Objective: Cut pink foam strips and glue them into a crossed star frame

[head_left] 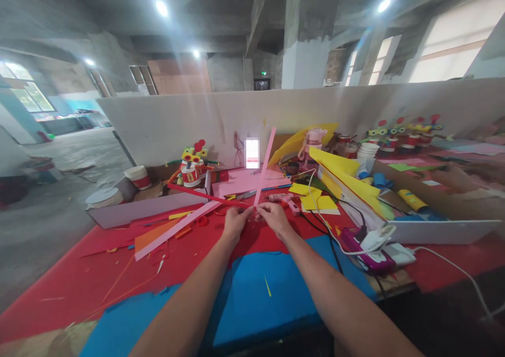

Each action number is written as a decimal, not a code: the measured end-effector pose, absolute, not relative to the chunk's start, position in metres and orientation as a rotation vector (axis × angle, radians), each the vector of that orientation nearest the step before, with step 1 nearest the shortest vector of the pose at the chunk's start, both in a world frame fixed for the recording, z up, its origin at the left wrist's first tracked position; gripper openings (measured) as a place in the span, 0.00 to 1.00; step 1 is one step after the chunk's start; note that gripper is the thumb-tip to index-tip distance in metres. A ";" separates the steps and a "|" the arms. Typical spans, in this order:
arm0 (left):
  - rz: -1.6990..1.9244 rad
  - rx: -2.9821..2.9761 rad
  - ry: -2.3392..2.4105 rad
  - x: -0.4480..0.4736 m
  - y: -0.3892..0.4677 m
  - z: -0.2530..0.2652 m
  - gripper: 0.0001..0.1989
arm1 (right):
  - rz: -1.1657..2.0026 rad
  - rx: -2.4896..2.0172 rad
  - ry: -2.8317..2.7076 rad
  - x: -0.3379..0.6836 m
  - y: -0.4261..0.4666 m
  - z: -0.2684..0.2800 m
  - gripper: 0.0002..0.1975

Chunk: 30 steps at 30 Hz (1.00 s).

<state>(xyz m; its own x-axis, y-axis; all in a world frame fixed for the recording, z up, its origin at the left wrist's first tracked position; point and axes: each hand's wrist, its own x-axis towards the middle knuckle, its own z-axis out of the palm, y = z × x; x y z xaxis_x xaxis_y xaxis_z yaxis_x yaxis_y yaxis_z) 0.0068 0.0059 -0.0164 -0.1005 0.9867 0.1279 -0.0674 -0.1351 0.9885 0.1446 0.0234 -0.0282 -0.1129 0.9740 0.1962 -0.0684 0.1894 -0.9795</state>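
Close together over the middle of the red-covered table, my left hand [235, 224] and my right hand [274, 220] are both closed, fingertips almost meeting. A red paper strip [197, 192] runs from my left fingers out to the left. From between the two hands a pink paper strip [265, 165] rises, its lower end pinched in my right fingers. Whether the two strips touch at their ends is hidden by the fingertips. Just beyond my right hand lies a pink glue gun [290, 204]. Scissors [245, 194] lie behind the hands.
Blue sheets [272, 299] cover the near edge. A paper-cup figure [192, 167] stands at back left, beside a cardboard box [150, 207]. To the right are yellow paper pieces [321, 201], a purple power strip [366, 251] with trailing cables, and another box [442, 231]. A panel [173, 130] stands behind.
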 end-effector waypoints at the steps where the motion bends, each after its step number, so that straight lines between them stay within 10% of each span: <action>1: 1.408 1.201 1.138 0.007 0.006 -0.016 0.16 | 1.191 -0.955 -1.333 0.145 0.023 -0.027 0.16; 30: 1.357 1.332 1.260 0.008 0.006 -0.019 0.17 | 1.212 -1.064 -1.275 0.149 0.030 -0.034 0.12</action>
<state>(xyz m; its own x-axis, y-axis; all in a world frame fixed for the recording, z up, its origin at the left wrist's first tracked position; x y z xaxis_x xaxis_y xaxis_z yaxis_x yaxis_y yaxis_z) 0.0081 0.0063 -0.0190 -0.0887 0.9840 0.1548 0.0822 -0.1477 0.9856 0.1491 0.0303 -0.0341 -0.0736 0.9921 0.1019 -0.0509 0.0983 -0.9939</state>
